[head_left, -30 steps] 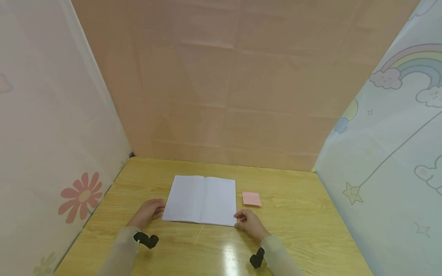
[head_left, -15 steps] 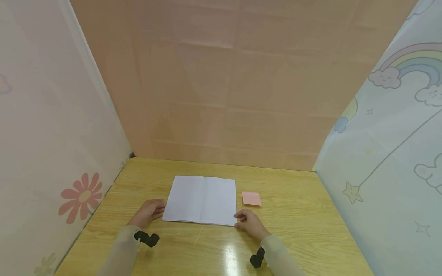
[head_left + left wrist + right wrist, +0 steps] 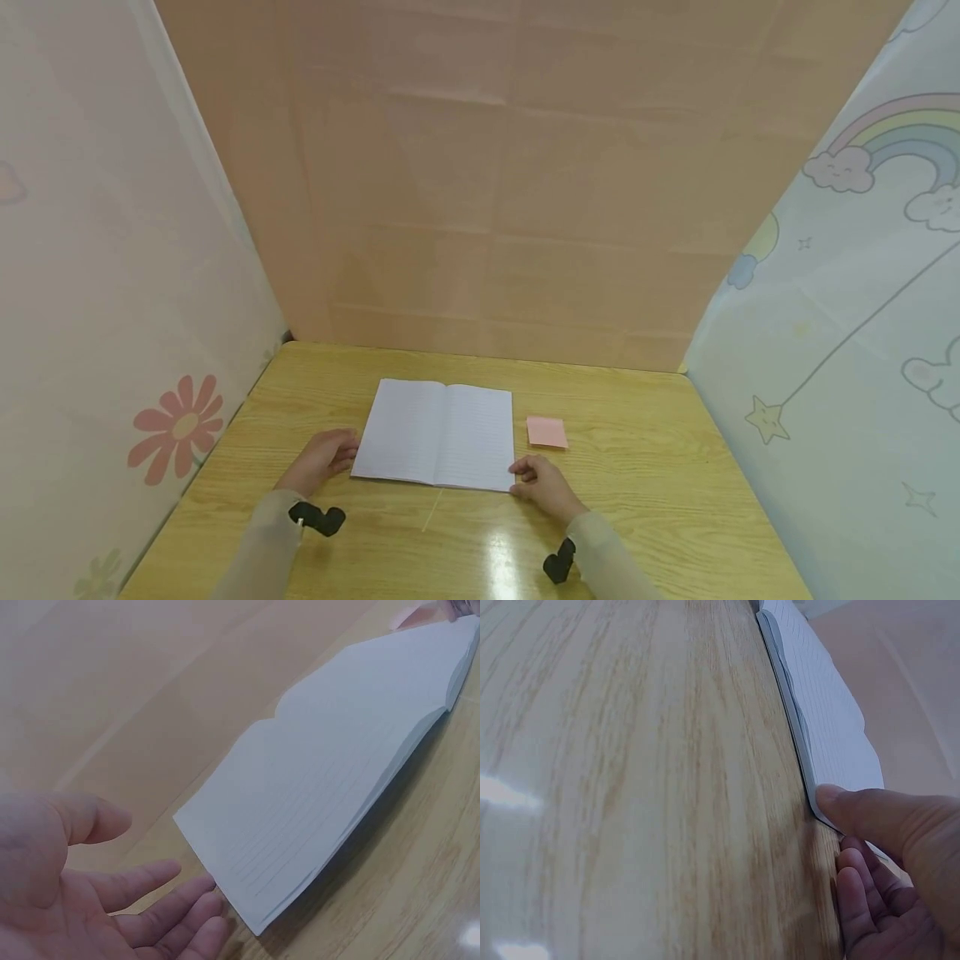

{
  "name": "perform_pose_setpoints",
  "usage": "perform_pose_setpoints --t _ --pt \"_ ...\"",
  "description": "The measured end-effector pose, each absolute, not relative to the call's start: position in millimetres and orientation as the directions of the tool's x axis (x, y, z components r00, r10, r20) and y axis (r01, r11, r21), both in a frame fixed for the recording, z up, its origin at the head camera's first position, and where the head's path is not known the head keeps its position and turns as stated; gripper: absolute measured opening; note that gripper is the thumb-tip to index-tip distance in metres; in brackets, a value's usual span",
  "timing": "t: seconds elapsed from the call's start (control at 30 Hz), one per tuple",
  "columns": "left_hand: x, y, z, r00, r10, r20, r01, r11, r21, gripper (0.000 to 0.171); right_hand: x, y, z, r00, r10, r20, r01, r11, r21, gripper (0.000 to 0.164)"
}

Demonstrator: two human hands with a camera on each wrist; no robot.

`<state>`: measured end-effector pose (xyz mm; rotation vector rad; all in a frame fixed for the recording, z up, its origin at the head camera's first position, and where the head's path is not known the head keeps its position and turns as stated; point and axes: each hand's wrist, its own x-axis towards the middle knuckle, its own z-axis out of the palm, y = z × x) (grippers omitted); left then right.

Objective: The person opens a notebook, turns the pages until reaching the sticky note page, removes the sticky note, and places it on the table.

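An open notebook (image 3: 476, 437) with lined white pages lies spread on the wooden table. At its left edge is my left hand (image 3: 322, 460), palm turned toward it. In the left wrist view the fingertips (image 3: 202, 883) meet the page edge, while the thumb stands apart from the paper; the left side of the notebook is slightly raised. My right hand (image 3: 543, 487) grips the near right corner. In the right wrist view its thumb (image 3: 855, 806) lies on top of the page and the other fingers curl beside and below the edge.
A pink sticky note pad (image 3: 547, 432) lies just right of the notebook. The wooden table (image 3: 637, 467) meets a tan back wall (image 3: 487, 192) and patterned side panels (image 3: 847, 350). Below the notebook's spine is a thin pale strip (image 3: 432, 510).
The notebook's left side has risen very slightly, and my left hand has shifted a little upward with it. My right hand keeps its place at the near right corner.
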<state>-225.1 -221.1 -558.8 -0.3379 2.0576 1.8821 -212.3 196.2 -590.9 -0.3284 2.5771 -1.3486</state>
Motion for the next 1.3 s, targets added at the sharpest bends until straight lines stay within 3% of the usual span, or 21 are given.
perform_pose_setpoints --t 0.27,0.77,1.3 --pt "-221.2 -215.4 -547.1 -0.937 0.08 -0.34 -0.334 0.077 0.939 0.053 -211.1 197.5 -591.5 -0.955 -0.282 -0.093 -0.083 0.553 -0.829 0.029" --pt "-223.8 -183.2 -512.7 -0.966 0.118 -0.232 -0.249 -0.164 0.955 0.049 -207.9 198.4 -588.9 -0.954 -0.288 -0.087 -0.09 0.548 -0.832 0.029" --pt "-231.2 -130.1 -507.5 -0.951 0.26 -0.166 -0.21 -0.152 0.966 0.055 -208.5 196.7 -586.1 -0.95 -0.301 -0.086 -0.097 0.545 -0.833 0.03"
